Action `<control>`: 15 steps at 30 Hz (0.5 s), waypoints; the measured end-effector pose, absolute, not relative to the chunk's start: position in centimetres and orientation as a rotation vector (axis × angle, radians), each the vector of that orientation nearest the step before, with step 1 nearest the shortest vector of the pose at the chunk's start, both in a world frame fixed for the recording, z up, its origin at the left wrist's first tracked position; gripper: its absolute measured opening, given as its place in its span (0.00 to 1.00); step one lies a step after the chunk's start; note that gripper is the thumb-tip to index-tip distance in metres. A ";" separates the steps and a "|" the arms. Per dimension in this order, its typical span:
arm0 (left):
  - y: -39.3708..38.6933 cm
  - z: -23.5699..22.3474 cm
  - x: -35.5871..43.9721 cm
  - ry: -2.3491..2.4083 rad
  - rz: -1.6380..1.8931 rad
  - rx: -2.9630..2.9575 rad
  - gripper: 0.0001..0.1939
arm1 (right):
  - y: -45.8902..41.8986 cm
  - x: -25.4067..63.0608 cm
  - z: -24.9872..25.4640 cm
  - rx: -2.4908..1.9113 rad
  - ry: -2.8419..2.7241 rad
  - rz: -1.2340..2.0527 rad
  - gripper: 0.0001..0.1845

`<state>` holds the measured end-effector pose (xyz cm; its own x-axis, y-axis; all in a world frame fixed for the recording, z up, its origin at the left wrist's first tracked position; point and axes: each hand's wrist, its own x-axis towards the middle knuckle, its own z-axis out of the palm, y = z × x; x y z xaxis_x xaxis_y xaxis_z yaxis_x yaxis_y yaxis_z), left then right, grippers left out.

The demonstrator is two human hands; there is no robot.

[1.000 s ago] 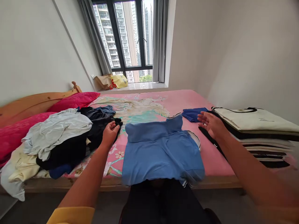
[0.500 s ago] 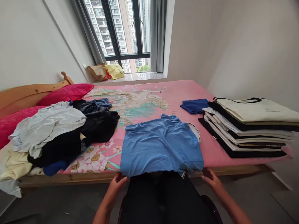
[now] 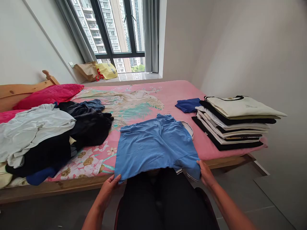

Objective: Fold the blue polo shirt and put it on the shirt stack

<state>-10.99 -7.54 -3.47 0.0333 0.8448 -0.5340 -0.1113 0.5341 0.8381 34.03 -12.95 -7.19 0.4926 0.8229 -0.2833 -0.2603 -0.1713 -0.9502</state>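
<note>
On the pink floral-sheeted bed [image 3: 174, 91], between a loose clothes heap [image 3: 51, 140] and a folded-garment stack [image 3: 233, 124], a blue shirt with striped trim [image 3: 154, 147] overhangs the near edge — left hand [image 3: 109, 189] pinching its near left corner, right hand [image 3: 206, 175] its near right — fingers clamped on cloth.

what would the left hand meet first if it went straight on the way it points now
The blue shirt, most likely: the left hand pinches its near left corner, so cloth lies directly ahead, though exact depth is hard to judge.
</note>
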 end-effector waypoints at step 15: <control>-10.8 -1.6 -10.3 1.123 0.869 0.531 0.19 | -14.8 33.2 0.2 -1.380 -0.281 1.270 0.16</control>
